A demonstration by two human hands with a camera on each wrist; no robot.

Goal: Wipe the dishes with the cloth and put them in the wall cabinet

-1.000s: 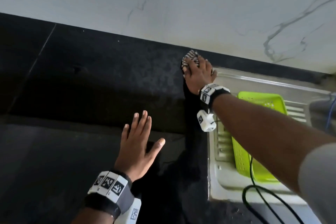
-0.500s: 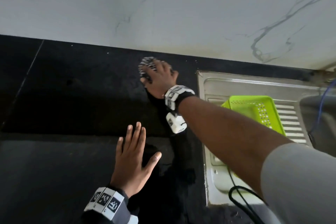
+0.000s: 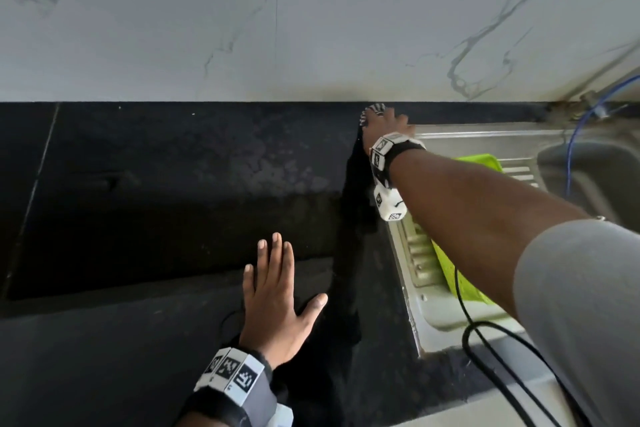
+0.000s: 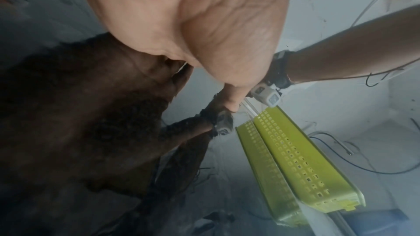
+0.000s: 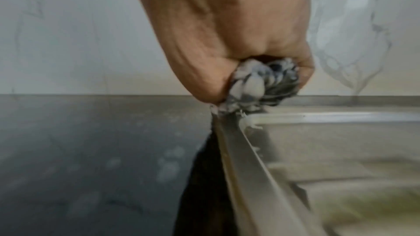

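Observation:
My right hand [image 3: 384,125] presses a bunched black-and-white cloth [image 3: 374,110] onto the black countertop [image 3: 173,166] at the back, right by the wall and the sink's left corner. In the right wrist view the fingers are curled round the cloth [image 5: 256,85]. My left hand [image 3: 277,291] lies flat on the counter near the front, fingers straight and spread, holding nothing. No dishes are in view.
A steel sink unit [image 3: 450,139] with a ribbed drainer sits to the right, and a lime-green perforated basket [image 3: 460,274] stands on it [image 4: 295,159]. A black cable [image 3: 491,340] loops over the sink's front. A marble-look wall [image 3: 311,28] backs the counter.
My right hand with the cloth swept left along the back of the counter, then back right to the sink's corner. The left hand stayed flat in place.

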